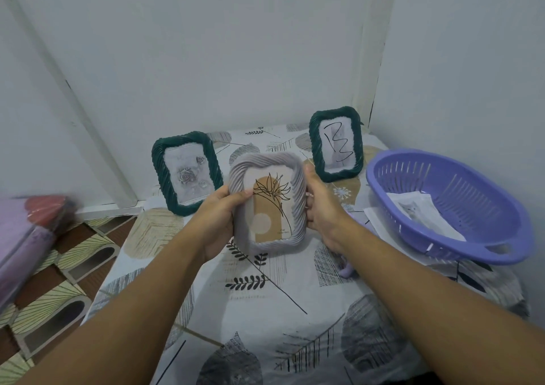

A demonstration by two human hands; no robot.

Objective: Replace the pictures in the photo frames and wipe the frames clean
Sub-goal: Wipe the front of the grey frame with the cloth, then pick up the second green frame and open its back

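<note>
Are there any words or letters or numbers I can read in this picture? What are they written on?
"B": a big black hand-drawn scrawl that looks like this letter, on the picture in the right green frame.
Tiny print at the lower right of the picture in the grey frame, held by the left hand and right hand: too small to read.
Left green frame, purple basket and its papers: no writing visible.

i read one mark: a hand-drawn black scrawl like a capital "b" over the picture in the right green frame. the grey frame insert carries tiny print at its lower right, too small for me to make out.
</note>
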